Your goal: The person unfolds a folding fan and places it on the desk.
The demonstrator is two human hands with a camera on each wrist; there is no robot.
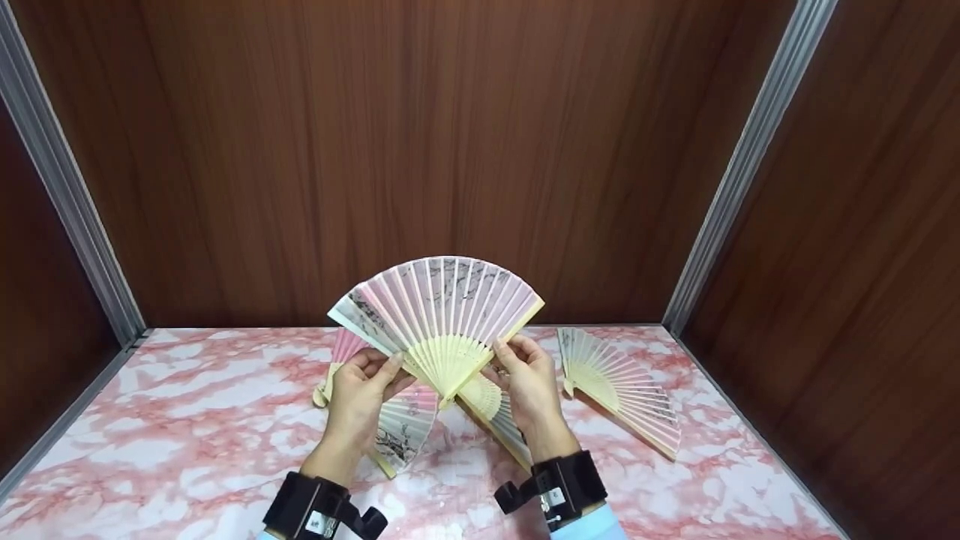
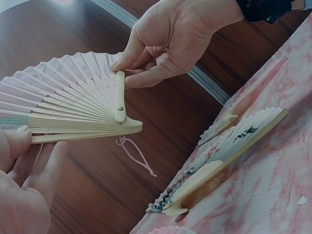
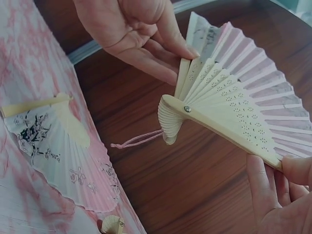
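Observation:
A pale pink folding fan (image 1: 450, 300) with cream slatted ribs is spread and held up above the table. My left hand (image 1: 358, 394) pinches its left outer rib between thumb and fingers. On the opposite side, my right hand (image 1: 534, 382) pinches the right guard stick. From the pivot end hangs a pink cord loop (image 2: 136, 153). In the right wrist view the left-side ribs (image 3: 187, 80) lie bunched close together while the others are fanned out. Below the hands lies a white and pink fan (image 1: 409, 427), partly hidden by the left hand.
Another spread fan (image 1: 622, 390) lies on the table at the right. A darker fan (image 1: 499, 420) lies partly behind the right hand. The pink and white marbled table (image 1: 187, 442) meets brown wood-grain panels (image 1: 480, 150), with metal posts (image 1: 750, 165) at the corners.

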